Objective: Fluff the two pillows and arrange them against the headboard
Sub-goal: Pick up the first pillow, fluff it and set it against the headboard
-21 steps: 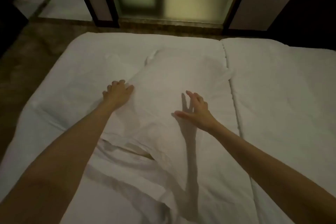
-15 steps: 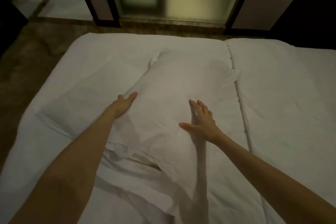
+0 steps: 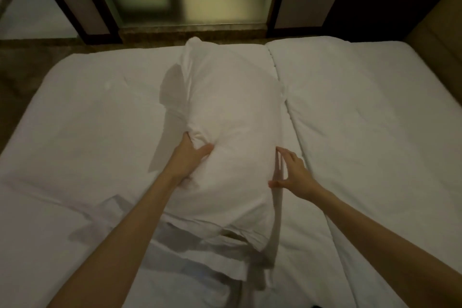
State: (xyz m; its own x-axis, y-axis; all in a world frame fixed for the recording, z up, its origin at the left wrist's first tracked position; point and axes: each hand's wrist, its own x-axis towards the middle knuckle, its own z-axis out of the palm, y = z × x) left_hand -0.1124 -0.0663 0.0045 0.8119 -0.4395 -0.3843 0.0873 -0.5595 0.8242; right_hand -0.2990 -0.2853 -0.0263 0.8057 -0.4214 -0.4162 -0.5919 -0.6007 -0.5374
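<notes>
head | pillow (image 3: 232, 132) white, puffed | left hand (image 3: 190, 157) fingers clamped | right hand (image 3: 292, 172) fingers spread

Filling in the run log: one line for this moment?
fluffing | left hand grips pillow | right hand open at its side | on bed

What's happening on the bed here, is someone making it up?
A person is working on a white pillow that lies on a white bed. The left hand is gripping a bunch of fabric on the pillow's left side, and the right hand is open with fingers spread against its right edge. The pillow lies lengthwise near the seam between the two halves of the bedding, not yet stood up anywhere. Only this one pillow can be clearly made out; rumpled white fabric lies under its near end.
</notes>
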